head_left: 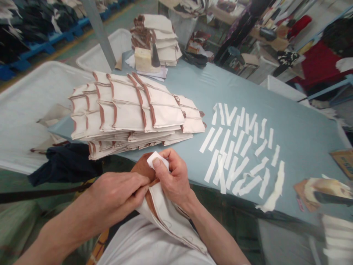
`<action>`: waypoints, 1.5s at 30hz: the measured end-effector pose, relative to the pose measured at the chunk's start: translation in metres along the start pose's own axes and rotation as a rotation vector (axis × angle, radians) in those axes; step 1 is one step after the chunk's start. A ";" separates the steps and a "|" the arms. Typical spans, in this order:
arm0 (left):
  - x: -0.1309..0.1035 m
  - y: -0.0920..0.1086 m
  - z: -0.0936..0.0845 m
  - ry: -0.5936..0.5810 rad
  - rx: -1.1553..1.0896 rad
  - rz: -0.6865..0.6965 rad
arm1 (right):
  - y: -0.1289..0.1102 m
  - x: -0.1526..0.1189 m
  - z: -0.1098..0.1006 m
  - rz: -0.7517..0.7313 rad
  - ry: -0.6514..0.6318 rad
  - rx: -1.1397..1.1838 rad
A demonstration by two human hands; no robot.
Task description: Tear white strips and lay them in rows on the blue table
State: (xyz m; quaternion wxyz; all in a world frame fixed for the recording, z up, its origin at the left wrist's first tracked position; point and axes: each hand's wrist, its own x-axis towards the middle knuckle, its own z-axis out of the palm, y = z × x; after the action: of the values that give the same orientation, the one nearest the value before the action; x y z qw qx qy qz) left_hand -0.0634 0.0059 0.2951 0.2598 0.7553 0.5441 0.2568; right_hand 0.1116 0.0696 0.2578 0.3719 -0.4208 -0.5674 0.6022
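A cream fabric piece with brown trim [168, 211] hangs in front of my body, its upper end between my hands. My left hand [118, 193] is closed, its fingertips pinching the brown-edged corner. My right hand [176, 178] is also closed; its thumb presses a small white patch [154, 159] against the fingers, and the cream fabric passes under its palm. Behind the patch a brown piece [142, 165] shows in part. What lies inside both grips is hidden by the fingers.
A blue-grey table [209, 82] bears stacked cream pieces with brown edges [124, 105] and several loose white strips [239, 147]. Farther back stand another cream stack [165, 40] and a yellowish block [143, 60]. A white bin [16, 110] is at left, dark cloth [66, 165] by the table edge.
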 end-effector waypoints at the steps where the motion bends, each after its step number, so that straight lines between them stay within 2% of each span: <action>1: 0.003 0.000 0.001 0.031 -0.009 -0.021 | 0.000 0.001 0.000 0.008 0.005 0.001; 4: 0.009 0.001 0.003 0.028 -0.272 -0.230 | 0.002 0.003 -0.001 0.018 0.037 -0.006; 6: 0.011 0.002 0.004 -0.025 -0.492 -0.371 | 0.003 0.005 -0.003 0.016 0.048 -0.016; 8: 0.011 0.002 0.005 -0.057 -0.594 -0.412 | 0.003 0.006 -0.005 0.017 0.051 -0.016; 14: 0.011 0.003 0.003 -0.058 -0.536 -0.374 | 0.003 0.007 -0.010 0.060 0.063 0.037; 21: 0.012 -0.001 0.010 -0.054 -0.460 -0.354 | 0.003 0.009 -0.011 0.083 0.069 0.054; 26: 0.018 0.002 0.008 -0.164 -0.539 -0.319 | 0.010 0.013 -0.011 0.094 0.032 0.077; 31: 0.023 0.002 0.011 -0.195 -0.616 -0.336 | 0.023 0.015 -0.010 0.065 0.020 0.037; 35: 0.022 -0.001 0.010 -0.273 -0.704 -0.329 | 0.026 0.017 -0.011 0.054 0.023 0.043; 38: 0.022 -0.001 0.007 -0.297 -0.798 -0.345 | 0.015 0.025 -0.022 0.002 0.068 0.076; 42: 0.025 -0.004 0.005 -0.261 -0.834 -0.366 | -0.014 0.032 -0.053 -0.058 0.168 0.067; 45: 0.027 -0.009 0.008 -0.191 -0.827 -0.373 | -0.038 0.020 -0.070 0.000 0.122 -0.004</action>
State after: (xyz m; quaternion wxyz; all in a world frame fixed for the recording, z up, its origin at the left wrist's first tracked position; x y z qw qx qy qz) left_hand -0.0567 0.0329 0.2863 0.6297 0.4979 0.4963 0.3306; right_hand 0.1681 0.1169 0.2943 0.4047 -0.4576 -0.5449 0.5743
